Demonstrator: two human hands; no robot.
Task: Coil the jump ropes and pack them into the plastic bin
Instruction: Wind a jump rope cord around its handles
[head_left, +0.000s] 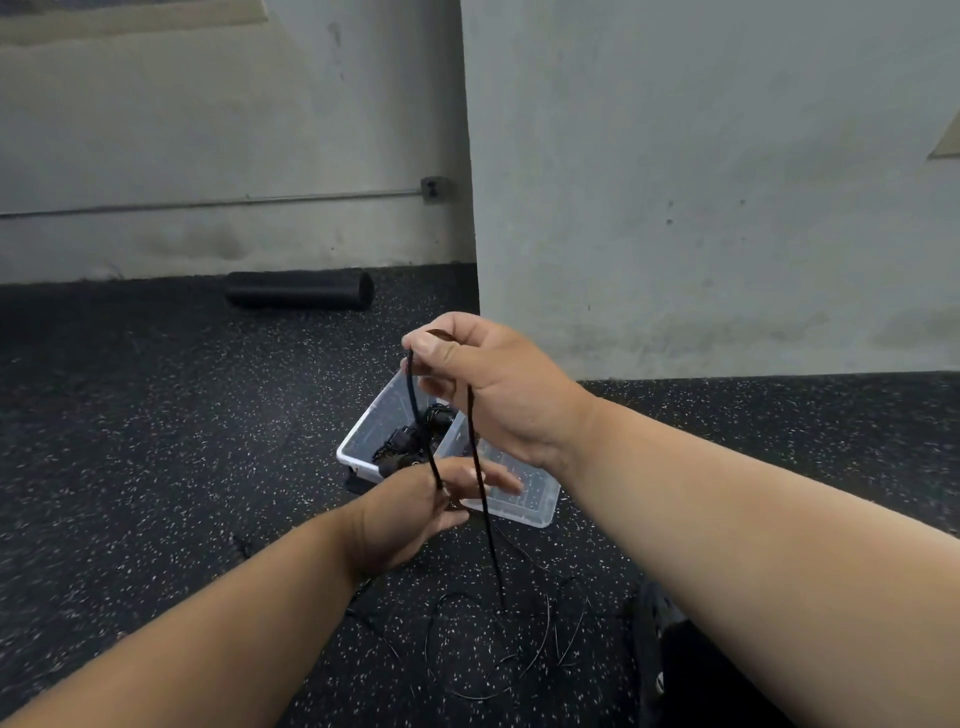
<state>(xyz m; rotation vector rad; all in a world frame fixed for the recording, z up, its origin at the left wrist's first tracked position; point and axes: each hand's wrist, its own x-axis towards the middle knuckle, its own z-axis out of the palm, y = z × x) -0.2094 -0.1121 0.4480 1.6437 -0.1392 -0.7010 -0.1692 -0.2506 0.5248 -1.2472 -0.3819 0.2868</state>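
Rope, black, thin: jump rope held in mid-air above the floor, its two strands running close to vertical from the raised hand downward. Right hand uppermost, its grip a pinch of thumb and forefinger closed on the bend of the rope. One strand drops to the left hand; the other hangs past it and ends in loose, tangled loops on the floor near the person.

Left hand: lower, palm turned inward, fingers stretched out and relaxed, the strand crossing them; whether this grip closes on the rope cannot be told.

Plastic bin: clear, white-rimmed, rectangular, set on the floor just behind the hands, long axis slanting from far left to near right. Dark bundles lie in its far end; what they are is not clear.

Floor: black rubber with pale speckles.

Foam roller: black cylinder, lying lengthwise against the base of the far wall.

Walls: pale, scuffed, meeting at a projecting corner; a conduit and outlet box run along the left one.
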